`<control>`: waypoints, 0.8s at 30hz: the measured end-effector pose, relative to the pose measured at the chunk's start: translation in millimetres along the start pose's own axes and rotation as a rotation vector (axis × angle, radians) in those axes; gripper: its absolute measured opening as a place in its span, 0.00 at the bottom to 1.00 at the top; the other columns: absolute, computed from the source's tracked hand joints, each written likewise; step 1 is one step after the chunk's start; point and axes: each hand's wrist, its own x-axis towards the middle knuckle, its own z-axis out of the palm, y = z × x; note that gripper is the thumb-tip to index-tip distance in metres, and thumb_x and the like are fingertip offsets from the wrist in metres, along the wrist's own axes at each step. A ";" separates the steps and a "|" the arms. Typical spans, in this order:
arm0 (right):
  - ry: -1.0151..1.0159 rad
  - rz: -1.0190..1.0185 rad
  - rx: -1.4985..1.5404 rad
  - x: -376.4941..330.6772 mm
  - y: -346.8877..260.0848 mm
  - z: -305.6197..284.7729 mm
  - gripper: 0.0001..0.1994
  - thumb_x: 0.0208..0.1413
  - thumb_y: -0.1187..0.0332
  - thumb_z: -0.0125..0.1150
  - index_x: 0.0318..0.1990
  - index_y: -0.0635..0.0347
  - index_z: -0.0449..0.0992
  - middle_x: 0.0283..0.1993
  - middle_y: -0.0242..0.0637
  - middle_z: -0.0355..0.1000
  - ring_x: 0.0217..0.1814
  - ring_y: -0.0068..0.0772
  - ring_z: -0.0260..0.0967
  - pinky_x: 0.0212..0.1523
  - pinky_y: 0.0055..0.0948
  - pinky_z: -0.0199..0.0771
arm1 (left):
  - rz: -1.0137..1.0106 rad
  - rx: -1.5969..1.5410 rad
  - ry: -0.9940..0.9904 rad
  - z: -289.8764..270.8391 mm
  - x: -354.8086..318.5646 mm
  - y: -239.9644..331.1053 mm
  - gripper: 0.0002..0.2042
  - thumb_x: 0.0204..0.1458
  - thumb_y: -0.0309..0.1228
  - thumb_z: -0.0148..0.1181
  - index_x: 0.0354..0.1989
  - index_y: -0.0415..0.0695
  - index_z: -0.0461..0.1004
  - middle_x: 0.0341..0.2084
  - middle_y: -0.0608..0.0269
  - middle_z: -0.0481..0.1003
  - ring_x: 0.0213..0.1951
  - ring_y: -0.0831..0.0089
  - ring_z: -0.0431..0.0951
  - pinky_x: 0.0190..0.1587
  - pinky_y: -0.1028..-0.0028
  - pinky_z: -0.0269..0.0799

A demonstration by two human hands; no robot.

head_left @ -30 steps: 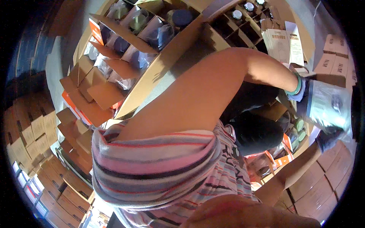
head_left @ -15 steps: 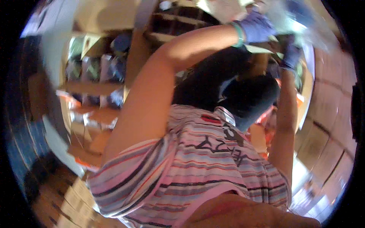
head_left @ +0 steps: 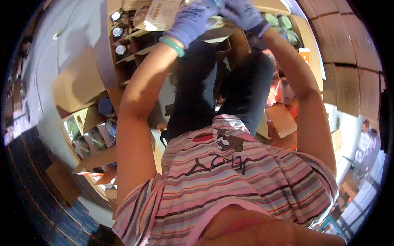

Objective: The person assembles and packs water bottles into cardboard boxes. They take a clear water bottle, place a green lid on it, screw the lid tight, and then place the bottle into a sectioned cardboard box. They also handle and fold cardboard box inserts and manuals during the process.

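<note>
My left hand (head_left: 192,21), in a pale violet knit glove with a green bangle at the wrist, reaches to the top edge. My right hand (head_left: 245,17), gloved alike, meets it there. Both hands are closed around a shiny, clear bluish plastic thing (head_left: 216,3), mostly cut off by the picture's edge. Below them stands an open cardboard carton with brown dividers (head_left: 137,42). Bottles with silvery white caps (head_left: 120,49) sit in its left cells. A stack of printed cream cards (head_left: 161,15) lies over the dividers, beside my left hand.
Right of my hands, a carton holds several green-topped containers (head_left: 283,22). Another open carton with wrapped items (head_left: 94,139) stands at my left. Stacked brown boxes (head_left: 344,39) line the right side. My dark-trousered legs (head_left: 191,90) lie between the cartons.
Both hands have shifted left and come together. The large clear plastic sheet seen at the upper right has gone from view. My head view has turned, showing more cartons.
</note>
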 end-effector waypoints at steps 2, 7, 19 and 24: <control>0.092 -0.010 -0.054 -22.0 -2.7 8.0 0.25 0.54 0.58 0.60 0.57 0.59 0.68 0.62 0.52 0.62 0.66 0.57 0.57 0.67 0.49 0.51 | 0.016 -0.011 0.013 -14.9 1.2 25.1 0.19 0.48 0.43 0.61 0.49 0.53 0.76 0.42 0.58 0.77 0.46 0.56 0.75 0.51 0.59 0.70; 0.891 0.441 -0.004 -17.8 5.4 20.3 0.35 0.49 0.62 0.69 0.62 0.63 0.59 0.54 0.52 0.67 0.56 0.50 0.65 0.55 0.41 0.68 | 0.244 0.035 -0.030 -8.2 -4.9 -25.8 0.12 0.50 0.39 0.59 0.41 0.51 0.79 0.41 0.61 0.75 0.47 0.62 0.74 0.48 0.64 0.71; 0.069 0.440 0.633 60.8 -8.6 -3.2 0.16 0.55 0.61 0.65 0.43 0.66 0.78 0.37 0.37 0.78 0.42 0.26 0.74 0.42 0.29 0.75 | 0.287 0.311 -0.155 -177.3 -95.2 -39.0 0.20 0.47 0.29 0.65 0.51 0.55 0.77 0.45 0.57 0.75 0.52 0.55 0.72 0.55 0.61 0.71; 0.190 0.220 0.605 124.7 -60.1 -25.9 0.13 0.57 0.69 0.61 0.49 0.63 0.74 0.43 0.31 0.74 0.44 0.22 0.68 0.46 0.26 0.72 | 0.477 0.373 0.204 -252.6 -119.8 -59.7 0.21 0.47 0.30 0.67 0.51 0.41 0.73 0.44 0.54 0.76 0.48 0.57 0.76 0.52 0.61 0.69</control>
